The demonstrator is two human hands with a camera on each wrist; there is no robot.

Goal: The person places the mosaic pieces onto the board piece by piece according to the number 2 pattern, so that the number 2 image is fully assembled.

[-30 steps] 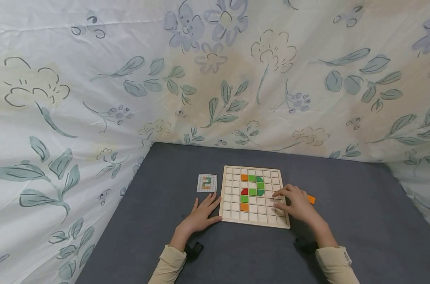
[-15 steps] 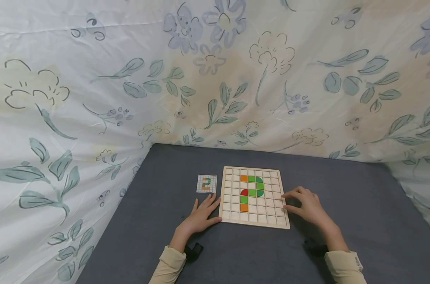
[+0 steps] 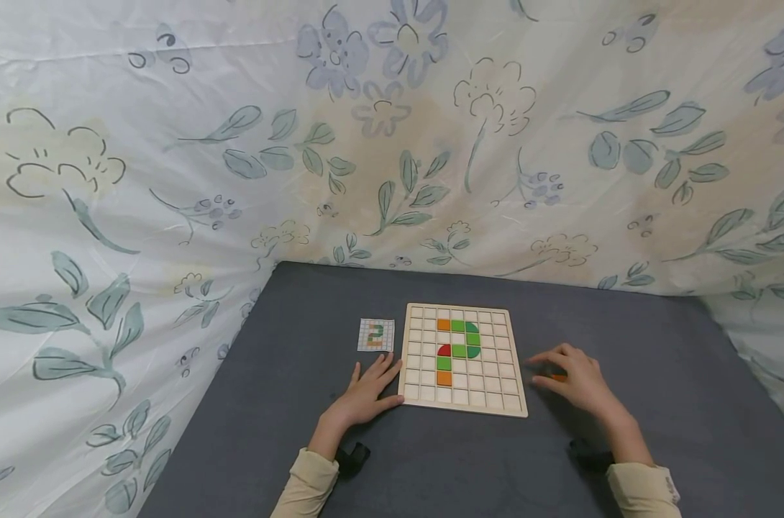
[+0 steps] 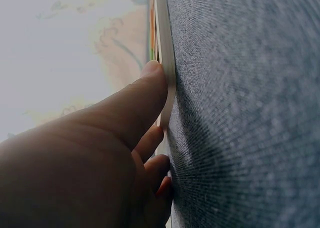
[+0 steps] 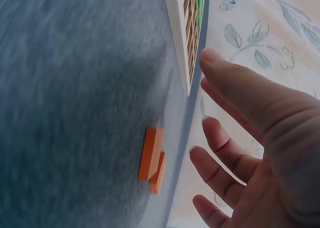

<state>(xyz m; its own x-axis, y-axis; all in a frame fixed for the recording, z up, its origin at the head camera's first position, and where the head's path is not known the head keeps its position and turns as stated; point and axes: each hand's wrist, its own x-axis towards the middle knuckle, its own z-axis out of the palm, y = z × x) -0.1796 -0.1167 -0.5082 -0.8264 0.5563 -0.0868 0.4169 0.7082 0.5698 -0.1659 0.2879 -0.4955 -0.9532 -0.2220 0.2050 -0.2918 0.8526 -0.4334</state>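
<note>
A wooden grid board [image 3: 489, 397] lies on the dark cloth, with orange, green and red tiles set in some of its squares. My left hand [image 3: 365, 394] rests at the board's left edge, fingers spread, its thumb touching the rim in the left wrist view. Just off the board's right edge hovers my right hand [image 3: 576, 378], fingers loosely bent and apart, holding nothing. Beneath it, two orange tiles [image 5: 151, 154] lie together on the cloth; in the head view the hand mostly hides them.
A small pattern card [image 3: 375, 335] with a coloured figure like a 2 lies left of the board. The dark cloth [image 3: 457, 467] covers the table. A floral curtain [image 3: 392, 180] hangs behind and to the left.
My right hand has moved right, from over the board to beyond its right edge, above the orange tiles. The left hand and the set tiles stay where they were.
</note>
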